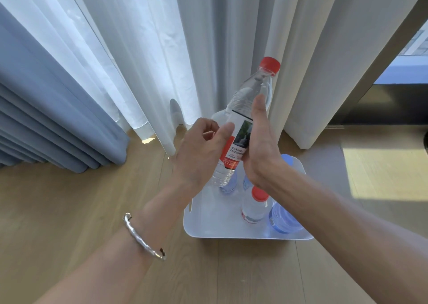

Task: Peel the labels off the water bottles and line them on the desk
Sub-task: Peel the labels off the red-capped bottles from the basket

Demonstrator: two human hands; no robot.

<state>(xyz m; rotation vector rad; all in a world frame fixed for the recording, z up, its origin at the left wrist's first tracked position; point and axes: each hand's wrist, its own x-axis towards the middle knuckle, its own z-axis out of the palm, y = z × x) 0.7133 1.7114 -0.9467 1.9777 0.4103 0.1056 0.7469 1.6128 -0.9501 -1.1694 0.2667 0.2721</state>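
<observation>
A clear water bottle (pixel 251 93) with a red cap is held tilted above a white bin (pixel 201 225). Its red, white and picture label (pixel 236 144) is still wrapped around the middle. My right hand (pixel 261 151) grips the bottle from the right, thumb pointing up along it. My left hand (pixel 199 151) touches the label's left side, its thumb lying on the label. Inside the bin stand a smaller red-capped bottle (pixel 254 206) and blue-tinted bottles (pixel 282 218), partly hidden by my right forearm.
The bin sits on a wood floor (pixel 81 211). White sheer curtains (pixel 150 49) and a blue-grey drape (pixel 46 118) hang behind it. A dark window frame (pixel 382 100) stands at the right. A silver bangle (pixel 143 239) is on my left wrist.
</observation>
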